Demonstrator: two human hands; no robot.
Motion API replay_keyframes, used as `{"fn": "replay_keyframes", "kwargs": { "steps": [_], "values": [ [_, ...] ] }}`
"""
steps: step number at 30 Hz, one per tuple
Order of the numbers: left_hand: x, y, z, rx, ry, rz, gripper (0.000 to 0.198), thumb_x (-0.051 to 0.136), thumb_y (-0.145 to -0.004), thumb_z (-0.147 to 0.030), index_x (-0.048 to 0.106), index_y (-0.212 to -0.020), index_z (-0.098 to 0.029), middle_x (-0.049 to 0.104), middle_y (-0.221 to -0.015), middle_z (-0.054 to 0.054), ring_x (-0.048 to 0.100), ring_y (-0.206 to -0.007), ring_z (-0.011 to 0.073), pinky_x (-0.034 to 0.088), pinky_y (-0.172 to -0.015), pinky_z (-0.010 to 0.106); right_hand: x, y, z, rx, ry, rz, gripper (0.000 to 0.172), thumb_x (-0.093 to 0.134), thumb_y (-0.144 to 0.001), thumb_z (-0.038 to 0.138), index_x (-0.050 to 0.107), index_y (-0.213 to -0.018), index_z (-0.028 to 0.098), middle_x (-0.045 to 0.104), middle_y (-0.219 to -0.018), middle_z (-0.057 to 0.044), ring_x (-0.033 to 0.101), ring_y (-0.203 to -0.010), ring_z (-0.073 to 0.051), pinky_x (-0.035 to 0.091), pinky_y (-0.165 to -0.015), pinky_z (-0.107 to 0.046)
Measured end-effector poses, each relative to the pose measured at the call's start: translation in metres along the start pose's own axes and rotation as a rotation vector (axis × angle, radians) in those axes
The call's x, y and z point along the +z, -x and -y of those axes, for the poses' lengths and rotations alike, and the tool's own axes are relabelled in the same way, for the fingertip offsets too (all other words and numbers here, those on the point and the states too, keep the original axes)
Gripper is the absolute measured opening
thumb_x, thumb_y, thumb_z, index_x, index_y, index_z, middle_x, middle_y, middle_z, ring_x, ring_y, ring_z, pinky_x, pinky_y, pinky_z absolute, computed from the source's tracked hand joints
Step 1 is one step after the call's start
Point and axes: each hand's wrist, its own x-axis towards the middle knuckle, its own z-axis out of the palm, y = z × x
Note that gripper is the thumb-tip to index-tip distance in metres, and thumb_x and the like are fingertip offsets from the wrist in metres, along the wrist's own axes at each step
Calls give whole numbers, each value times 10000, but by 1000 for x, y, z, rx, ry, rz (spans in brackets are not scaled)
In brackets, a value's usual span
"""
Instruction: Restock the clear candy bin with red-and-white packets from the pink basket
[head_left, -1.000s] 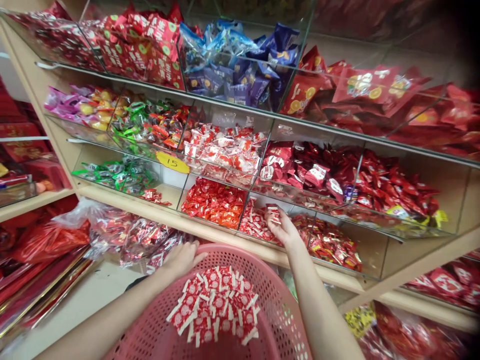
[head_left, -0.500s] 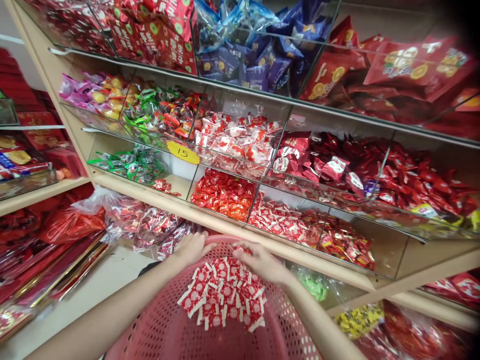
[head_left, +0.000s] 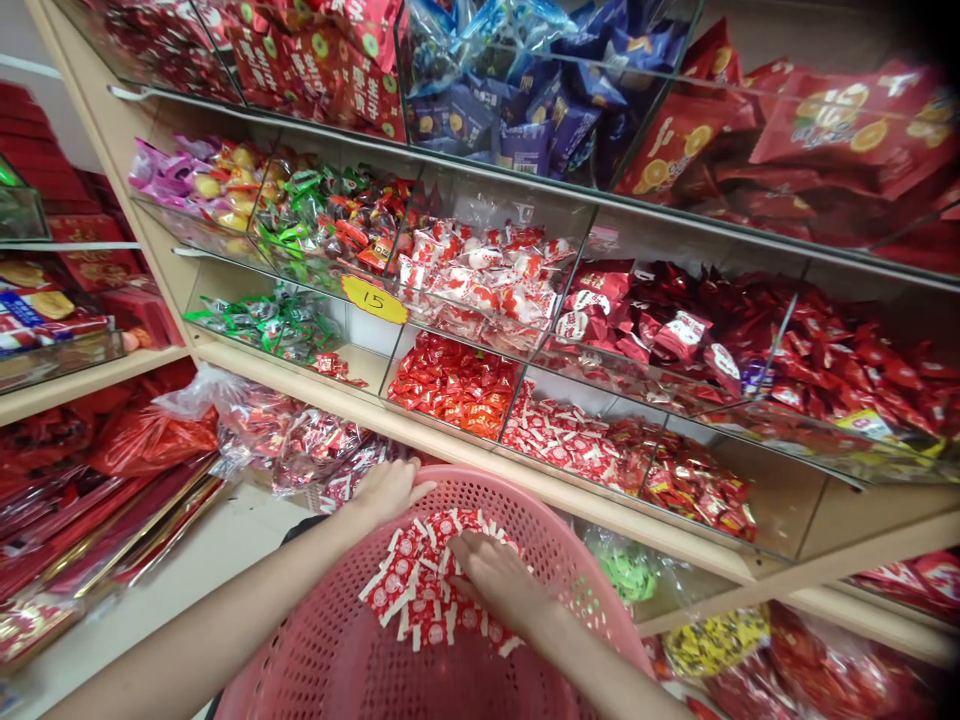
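A pink perforated plastic basket (head_left: 555, 530) is in front of me, below the shelves. Inside it lies a pile of small red-and-white wrapped candies (head_left: 409, 570). My left hand (head_left: 388, 492) is closed over the far left part of the basket's rim. Down in the basket, my right hand (head_left: 491, 575) rests on the candies, palm down. Its fingertips dip among the wrappers, so whether they hold any is hidden.
Bins of wrapped sweets line the shelves, with red-and-white candies (head_left: 555, 435) and orange-red candies (head_left: 454, 385) in the lowest row. A yellow price tag (head_left: 374, 299) reads 15. Bagged goods (head_left: 322, 450) sit under the shelf, left of the basket.
My right hand has moved from the basket's far rim down and toward me, onto the candy pile. My left hand stays on the rim. The view has shifted slightly.
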Motion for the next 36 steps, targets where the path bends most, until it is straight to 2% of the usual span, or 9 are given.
{"fn": "replay_keyframes", "kwargs": {
  "steps": [6, 9, 13, 16, 19, 25, 30, 36],
  "values": [
    [1, 0, 1, 1, -2, -8, 525, 279, -861, -561, 523, -991, -116, 616, -862, 130, 591, -836, 316, 452, -712, 442, 11, -3, -4, -1, -24, -20, 204, 547, -819, 238, 534, -1006, 157, 608, -977, -91, 589, -881, -234, 447, -677, -302],
    [2, 0, 1, -7, -2, -5, 525, 288, -855, -568, 526, -989, -119, 616, -854, 128, 590, -827, 323, 451, -696, 440, 5, -3, -13, 16, -188, -93, 191, 509, -844, 271, 538, -1006, 173, 596, -998, -92, 578, -893, -222, 435, -711, -304],
    [2, 0, 1, -5, -2, -6, 530, 284, -857, -564, 527, -995, -114, 611, -861, 143, 587, -835, 329, 449, -690, 442, -4, -8, -26, 71, -525, -257, 285, 428, -876, 395, 531, -1054, 197, 602, -1029, -76, 560, -943, -200, 410, -781, -298],
    [2, 0, 0, -2, 1, -2, 522, 285, -859, -559, 526, -993, -115, 612, -864, 142, 588, -838, 327, 450, -693, 439, -7, -16, -26, 147, -613, -237, 326, 427, -855, 471, 554, -980, 198, 624, -938, -52, 559, -893, -191, 404, -751, -286],
    [1, 0, 0, -7, 2, 4, 519, 291, -859, -556, 525, -998, -114, 613, -865, 139, 588, -845, 328, 452, -697, 438, -7, -23, -14, 158, -502, -140, 316, 506, -805, 474, 552, -926, 185, 612, -908, -52, 556, -841, -192, 399, -710, -285],
    [1, 1, 0, -11, 11, 11, 525, 288, -858, -559, 529, -990, -111, 614, -861, 138, 586, -842, 336, 452, -700, 452, 0, -33, 14, 113, -238, -19, 346, 539, -786, 435, 525, -1020, 181, 530, -1074, -95, 592, -824, -202, 430, -686, -315],
    [2, 1, 0, -13, 12, 2, 529, 287, -859, -558, 528, -994, -107, 613, -864, 140, 585, -844, 338, 450, -700, 454, 7, -38, 21, 98, -128, 7, 353, 505, -807, 435, 516, -1054, 183, 522, -1082, -106, 618, -797, -223, 459, -653, -339],
    [2, 0, 1, -12, 13, 1, 525, 285, -857, -557, 529, -982, -109, 607, -856, 147, 583, -838, 339, 449, -689, 439, 15, -38, 22, 117, -134, -10, 382, 549, -779, 437, 510, -1070, 191, 523, -1081, -102, 617, -794, -222, 460, -655, -341]
  ]
}}
